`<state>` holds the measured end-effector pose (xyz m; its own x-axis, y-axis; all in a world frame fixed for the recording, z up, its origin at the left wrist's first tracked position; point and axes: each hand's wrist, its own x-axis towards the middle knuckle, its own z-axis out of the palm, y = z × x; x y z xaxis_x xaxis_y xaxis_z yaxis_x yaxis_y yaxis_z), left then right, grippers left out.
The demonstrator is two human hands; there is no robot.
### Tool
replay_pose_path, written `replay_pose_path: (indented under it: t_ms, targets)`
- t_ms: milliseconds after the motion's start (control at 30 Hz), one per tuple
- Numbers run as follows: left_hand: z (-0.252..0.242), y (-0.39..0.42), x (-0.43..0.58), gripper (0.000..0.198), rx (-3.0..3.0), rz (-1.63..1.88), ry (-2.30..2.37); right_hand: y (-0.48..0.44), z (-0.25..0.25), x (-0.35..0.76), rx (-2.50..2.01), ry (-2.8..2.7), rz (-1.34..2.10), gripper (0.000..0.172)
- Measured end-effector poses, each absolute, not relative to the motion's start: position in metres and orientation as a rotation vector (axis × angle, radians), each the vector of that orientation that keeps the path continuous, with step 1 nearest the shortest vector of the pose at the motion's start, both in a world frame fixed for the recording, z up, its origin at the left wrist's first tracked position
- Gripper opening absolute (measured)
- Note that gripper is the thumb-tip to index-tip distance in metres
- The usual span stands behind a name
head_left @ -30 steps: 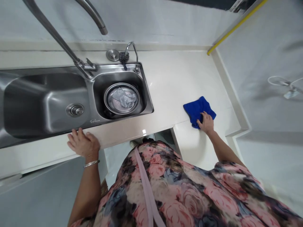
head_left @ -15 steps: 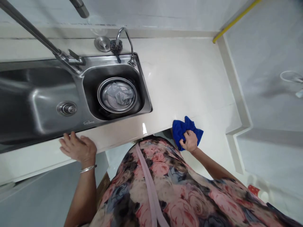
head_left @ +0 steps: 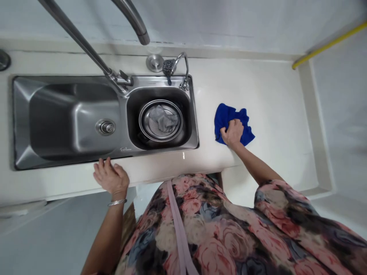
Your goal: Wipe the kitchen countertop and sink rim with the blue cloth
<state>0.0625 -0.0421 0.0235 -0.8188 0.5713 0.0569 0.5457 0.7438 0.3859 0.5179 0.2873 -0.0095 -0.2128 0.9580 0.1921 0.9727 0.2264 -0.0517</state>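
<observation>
A blue cloth [head_left: 222, 119] lies bunched on the white countertop [head_left: 266, 99], right of the sink. My right hand [head_left: 233, 133] presses down on it with the fingers curled into the fabric. At the counter's front edge, below the double sink [head_left: 64, 162], my left hand [head_left: 111, 177] rests flat with its fingers stretched out, holding nothing. A silver bangle [head_left: 117, 202] circles that wrist.
In the right basin stands a round metal pot [head_left: 140, 126] with a perforated insert and a grey cloth [head_left: 163, 118]. A tall faucet [head_left: 77, 38] and a small curved tap [head_left: 187, 68] rise behind. A scrubber [head_left: 168, 68] hangs there. A yellow pipe [head_left: 329, 46] meets the back right corner.
My right hand has pushed the blue cloth away from me, from the counter's front edge toward the back. The camera view has shifted left. My left hand stays on the front edge.
</observation>
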Motion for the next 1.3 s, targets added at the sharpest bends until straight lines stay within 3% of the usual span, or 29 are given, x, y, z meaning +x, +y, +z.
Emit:
replay_pose_path:
  t_ms: [333, 700, 933, 1300]
  targets:
    - [0.022, -0.046, 0.060, 0.057, 0.901, 0.609, 2.893, 0.461, -0.020, 0.404, -1.780, -2.219, -0.121, 0.041]
    - [0.009, -0.057, 0.047, 0.054, 1.025, 0.589, 2.907, 0.556, -0.021, 0.341, -1.641, -2.282, 0.025, 0.059]
    - [0.011, -0.051, 0.048, 0.054, 0.976, 0.597, 2.915, 0.527, -0.021, 0.348, -1.414, -2.542, -0.005, 0.066]
    - [0.010, -0.046, 0.058, 0.060, 0.959, 0.764, 2.889, 0.378, 0.010, 0.373, -1.270, -2.800, 0.102, 0.063]
